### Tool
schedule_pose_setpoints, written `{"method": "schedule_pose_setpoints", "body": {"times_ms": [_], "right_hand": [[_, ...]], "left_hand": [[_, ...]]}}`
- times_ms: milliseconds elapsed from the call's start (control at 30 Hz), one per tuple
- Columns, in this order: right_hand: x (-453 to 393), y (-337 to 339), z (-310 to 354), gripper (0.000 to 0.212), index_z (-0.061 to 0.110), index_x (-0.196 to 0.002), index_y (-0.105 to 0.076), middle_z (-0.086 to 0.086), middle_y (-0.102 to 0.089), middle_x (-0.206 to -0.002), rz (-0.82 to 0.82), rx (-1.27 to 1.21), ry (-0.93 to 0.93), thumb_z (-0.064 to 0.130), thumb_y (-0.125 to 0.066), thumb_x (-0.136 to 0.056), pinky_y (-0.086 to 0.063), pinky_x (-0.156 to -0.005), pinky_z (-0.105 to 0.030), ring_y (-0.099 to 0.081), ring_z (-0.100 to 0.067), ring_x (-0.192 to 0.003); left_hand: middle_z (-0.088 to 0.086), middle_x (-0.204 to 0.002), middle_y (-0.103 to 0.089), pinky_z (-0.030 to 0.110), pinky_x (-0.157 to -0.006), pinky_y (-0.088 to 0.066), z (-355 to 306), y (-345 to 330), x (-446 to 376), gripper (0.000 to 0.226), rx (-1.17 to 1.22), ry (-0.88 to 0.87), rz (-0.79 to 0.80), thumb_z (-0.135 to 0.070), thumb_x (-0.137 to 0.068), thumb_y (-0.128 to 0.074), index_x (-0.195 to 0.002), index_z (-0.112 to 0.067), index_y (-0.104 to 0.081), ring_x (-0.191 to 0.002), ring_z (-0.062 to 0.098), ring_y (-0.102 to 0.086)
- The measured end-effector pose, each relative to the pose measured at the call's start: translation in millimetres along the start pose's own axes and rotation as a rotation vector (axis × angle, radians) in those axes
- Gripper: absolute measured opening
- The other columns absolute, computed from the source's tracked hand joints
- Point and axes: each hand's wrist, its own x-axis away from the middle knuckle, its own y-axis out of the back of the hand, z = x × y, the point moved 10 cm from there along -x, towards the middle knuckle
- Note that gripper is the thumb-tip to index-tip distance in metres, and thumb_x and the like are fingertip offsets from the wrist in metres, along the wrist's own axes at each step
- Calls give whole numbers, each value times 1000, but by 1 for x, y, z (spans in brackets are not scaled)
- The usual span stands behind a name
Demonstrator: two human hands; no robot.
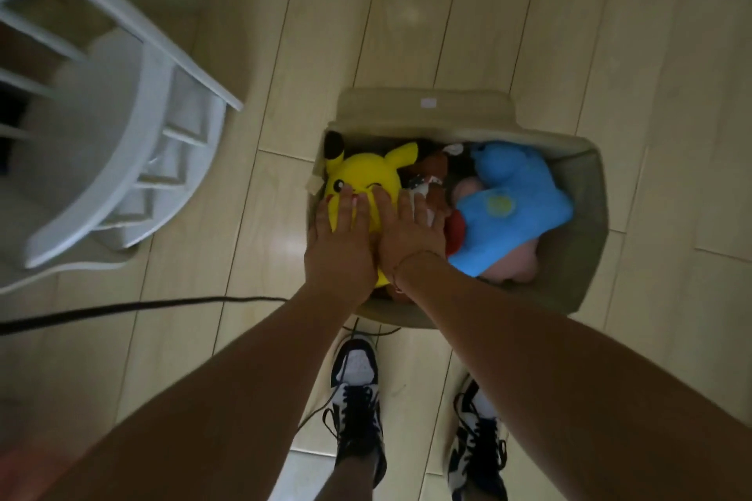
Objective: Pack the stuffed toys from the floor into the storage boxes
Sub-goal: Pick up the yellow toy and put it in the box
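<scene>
A beige fabric storage box (578, 240) stands on the wood floor in front of my feet. A yellow stuffed toy with black-tipped ears (366, 175) lies at its left end. My left hand (339, 248) and my right hand (409, 232) press flat on the yellow toy, side by side, fingers straight. To the right in the box lie a blue stuffed toy (512, 207), a pink one (512, 268) under it, and a brown and white toy (431, 175) in the middle. The box's lid flap (423, 106) hangs open at the far side.
A white wooden chair (134, 142) stands to the left of the box. A black cable (122, 307) runs across the floor from the left toward my shoes (358, 390). Bare floorboards lie beyond and right of the box.
</scene>
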Motion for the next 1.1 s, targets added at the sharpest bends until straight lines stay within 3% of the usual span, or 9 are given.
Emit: {"method": "schedule_pose_setpoints", "body": {"times_ms": [100,267,400,500,633,733,933,1000,1100], "right_hand": [[24,33,7,74,34,-150,2,-10,-13,-158,-16,-22,60,45,-44,-93,-12,-114,-58,-11,-32,-146],[90,125,15,78,29,-152,-1,-4,-11,-160,-126,-199,146,52,-42,-89,-20,-116,-48,-13,-29,-146],[164,231,33,75,27,-151,-11,-2,-20,-158,-219,-322,229,59,-33,-87,-25,-115,-41,-21,-24,-144],[237,324,49,70,27,-150,-17,1,-24,-156,-316,-380,327,42,-53,-91,-27,-115,-35,-25,-20,-143],[353,432,81,69,30,-149,-20,3,-33,-151,-445,-428,521,40,-55,-90,-38,-108,-37,-37,-18,-136],[444,478,125,65,30,-145,-28,6,-48,-139,-481,-475,682,45,-55,-88,-45,-100,-37,-49,-13,-123],[631,448,254,44,42,-122,-48,16,-67,-88,-279,-519,1101,37,-68,-82,-48,-73,-18,-64,-4,-80],[696,404,295,42,42,-117,-51,24,-65,-90,-148,-495,1212,36,-70,-80,-46,-70,-13,-63,-1,-77],[796,312,340,41,38,-117,-52,17,-68,-84,79,-404,1373,52,-62,-79,-45,-71,-11,-61,4,-81]], "left_hand": [[18,-161,-15,55,-115,-26,-2,21,16,78,55,18,69,-45,-91,-46,-153,-7,-20,-147,42,-15],[25,-152,-34,57,-97,-44,-29,122,74,76,264,121,-108,-41,-78,-40,-146,-8,-36,-130,50,-43],[1,-163,-6,55,-116,-13,-57,225,133,78,374,388,-227,-47,-86,-46,-154,-28,-14,-149,27,-12],[-8,-161,-15,55,-117,-5,-92,321,197,81,546,429,-469,-63,-74,-31,-150,-35,-26,-148,17,-15],[2,-154,-35,54,-113,-30,-128,442,294,72,726,410,-877,-53,-75,-49,-142,-25,-45,-141,22,-35],[-2,-153,-34,34,-113,-34,-136,508,387,66,838,420,-1155,-48,-78,-58,-139,-26,-46,-139,8,-32],[-13,-132,-52,5,-102,-31,-100,544,624,55,792,581,-1516,-43,-76,-60,-129,-35,-48,-123,1,-47],[-27,-126,-50,-1,-95,-32,-87,522,718,50,809,696,-1580,-44,-73,-59,-121,-49,-47,-114,-9,-50],[-22,-110,-58,-2,-84,-35,-77,452,859,42,869,934,-1620,-43,-76,-62,-117,-38,-56,-95,-13,-56]]}}
